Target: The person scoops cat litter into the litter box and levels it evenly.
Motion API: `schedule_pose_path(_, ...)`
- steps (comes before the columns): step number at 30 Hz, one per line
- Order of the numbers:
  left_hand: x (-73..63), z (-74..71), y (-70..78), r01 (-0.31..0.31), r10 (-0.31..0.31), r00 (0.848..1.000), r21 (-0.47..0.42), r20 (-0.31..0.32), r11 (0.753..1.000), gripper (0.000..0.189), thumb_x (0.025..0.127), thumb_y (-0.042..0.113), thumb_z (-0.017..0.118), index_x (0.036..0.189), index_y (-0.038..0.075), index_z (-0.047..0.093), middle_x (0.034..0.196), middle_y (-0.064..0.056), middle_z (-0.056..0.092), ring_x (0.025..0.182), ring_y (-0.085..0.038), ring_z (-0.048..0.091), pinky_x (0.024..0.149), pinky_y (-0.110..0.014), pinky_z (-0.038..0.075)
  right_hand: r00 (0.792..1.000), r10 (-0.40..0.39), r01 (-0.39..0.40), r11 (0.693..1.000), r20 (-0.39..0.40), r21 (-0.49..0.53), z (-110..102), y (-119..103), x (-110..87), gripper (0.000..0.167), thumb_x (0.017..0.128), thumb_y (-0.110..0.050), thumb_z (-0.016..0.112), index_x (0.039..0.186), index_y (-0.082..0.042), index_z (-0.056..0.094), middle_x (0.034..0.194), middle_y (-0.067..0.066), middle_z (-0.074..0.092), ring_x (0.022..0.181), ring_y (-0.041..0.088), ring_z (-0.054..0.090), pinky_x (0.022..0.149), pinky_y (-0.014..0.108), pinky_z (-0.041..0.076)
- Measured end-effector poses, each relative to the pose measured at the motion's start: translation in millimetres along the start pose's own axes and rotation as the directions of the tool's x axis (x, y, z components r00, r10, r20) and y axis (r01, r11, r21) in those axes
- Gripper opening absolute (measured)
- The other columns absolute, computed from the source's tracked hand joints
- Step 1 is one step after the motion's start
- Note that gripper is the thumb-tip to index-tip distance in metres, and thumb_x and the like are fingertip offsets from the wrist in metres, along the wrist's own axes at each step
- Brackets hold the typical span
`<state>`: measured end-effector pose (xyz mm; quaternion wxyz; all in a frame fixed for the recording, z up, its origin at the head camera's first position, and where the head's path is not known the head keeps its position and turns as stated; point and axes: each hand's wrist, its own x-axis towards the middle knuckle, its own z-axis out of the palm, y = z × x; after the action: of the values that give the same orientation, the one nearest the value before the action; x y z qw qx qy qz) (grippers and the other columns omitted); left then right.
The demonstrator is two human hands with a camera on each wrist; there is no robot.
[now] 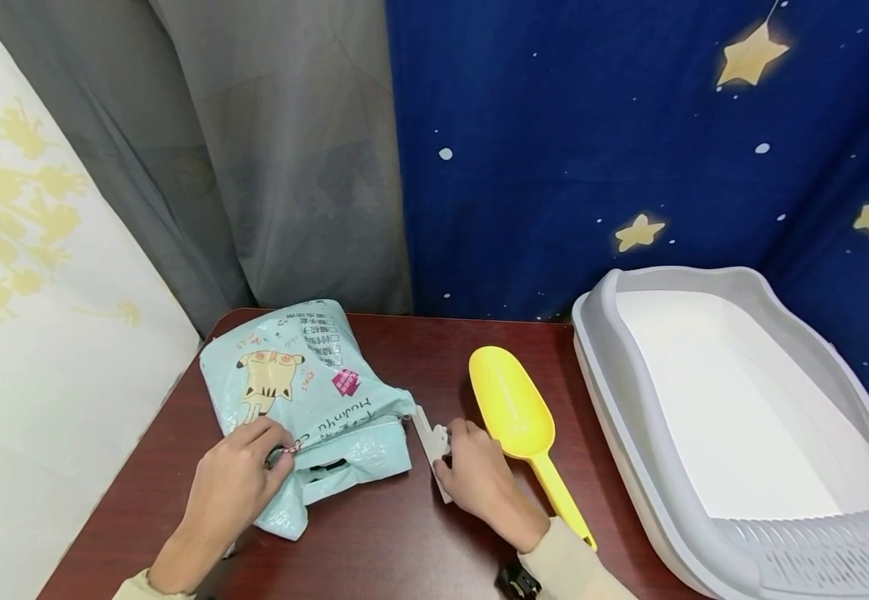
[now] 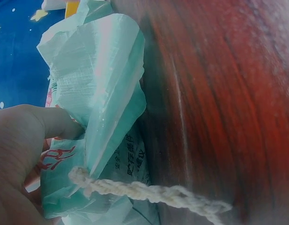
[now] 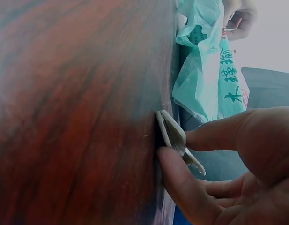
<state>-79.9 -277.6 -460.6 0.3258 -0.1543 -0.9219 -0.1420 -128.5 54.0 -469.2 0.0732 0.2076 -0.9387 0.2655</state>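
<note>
A pale teal plastic bag (image 1: 362,383) printed with a cartoon cat lies on the left of the table, its mouth end folded and turned toward me. My left hand (image 1: 227,479) pinches the bag near the fold; in the left wrist view the thumb presses into the crumpled teal plastic (image 2: 107,61). Just right of the bag's mouth, my right hand (image 1: 479,471) holds a long white bag clip (image 1: 428,437) between thumb and fingers. The right wrist view shows that clip (image 3: 174,133) low against the tabletop, apart from the bag's loose end (image 3: 200,79).
A yellow scoop (image 1: 512,400) lies beside my right hand, handle toward me. Farther right stands a grey-rimmed litter box (image 1: 602,383) with a white inside. A braided cord (image 2: 144,190) crosses the left wrist view. Grey and blue curtains (image 1: 494,167) hang behind the dark red table (image 1: 374,542).
</note>
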Motion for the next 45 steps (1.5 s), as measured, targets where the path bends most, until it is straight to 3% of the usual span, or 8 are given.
schedule_pose_path(17, -0.9, 0.5, -1.3, 0.001, -0.001, 1.000, 0.002, 0.001, 1.000, 0.019, 0.076, 0.002, 0.084, 0.085, 0.015, 0.075, 0.091, 0.003, 0.070, 0.075, -0.021, 0.068, 0.056, -0.045, 0.059, 0.999, -0.015, 0.016, 1.000, 0.052, -0.019, -4, 4, -3.5, 0.036, 0.085, -0.009, 0.091, 0.105, 0.008, 0.066, 0.091, 0.011, 0.057, 0.075, 0.031, 0.065, 0.066, 0.048, 0.059)
schedule_pose_path(29, -1.2, 0.0, -2.1, -0.007, 0.007, 1.000, -0.003, -0.002, 1.000, 0.020, 0.076, 0.002, 0.085, 0.086, 0.016, 0.074, 0.091, 0.004, 0.069, 0.075, -0.020, 0.067, 0.057, -0.044, 0.059, 0.991, -0.087, 0.093, 0.995, 0.104, -0.048, -14, 2, 2.9, 0.042, 0.087, -0.021, 0.090, 0.106, 0.007, 0.065, 0.090, 0.013, 0.061, 0.074, 0.031, 0.066, 0.064, 0.046, 0.059)
schedule_pose_path(37, -0.8, -0.5, -1.9, -0.022, 0.022, 1.000, -0.002, -0.005, 1.000, 0.017, 0.077, 0.003, 0.084, 0.086, 0.015, 0.074, 0.091, 0.003, 0.069, 0.077, -0.020, 0.067, 0.058, -0.044, 0.059, 0.983, -0.033, 0.040, 0.999, 0.182, -0.036, -32, -7, 11.8, 0.042, 0.090, -0.019, 0.088, 0.113, 0.007, 0.065, 0.092, 0.014, 0.066, 0.076, 0.029, 0.068, 0.064, 0.043, 0.058)
schedule_pose_path(40, -0.6, -0.6, -2.0, -0.020, 0.020, 1.000, 0.000, 0.000, 1.000, 0.017, 0.078, 0.003, 0.084, 0.086, 0.015, 0.074, 0.092, 0.003, 0.069, 0.077, -0.020, 0.066, 0.059, -0.044, 0.059, 0.986, -0.047, 0.053, 0.998, 0.161, -0.029, -35, -10, 16.1, 0.043, 0.092, -0.020, 0.086, 0.122, 0.006, 0.068, 0.099, 0.014, 0.070, 0.075, 0.027, 0.069, 0.062, 0.041, 0.058)
schedule_pose_path(45, -0.5, -0.8, -1.6, -0.011, 0.011, 1.000, 0.000, 0.007, 1.000, 0.018, 0.077, 0.003, 0.085, 0.086, 0.014, 0.075, 0.091, 0.003, 0.069, 0.077, -0.021, 0.067, 0.059, -0.045, 0.060, 0.986, -0.142, 0.137, 0.988, 0.087, 0.065, -33, -10, 30.6, 0.047, 0.095, -0.017, 0.084, 0.136, 0.000, 0.067, 0.117, 0.015, 0.075, 0.088, 0.025, 0.072, 0.073, 0.044, 0.062)
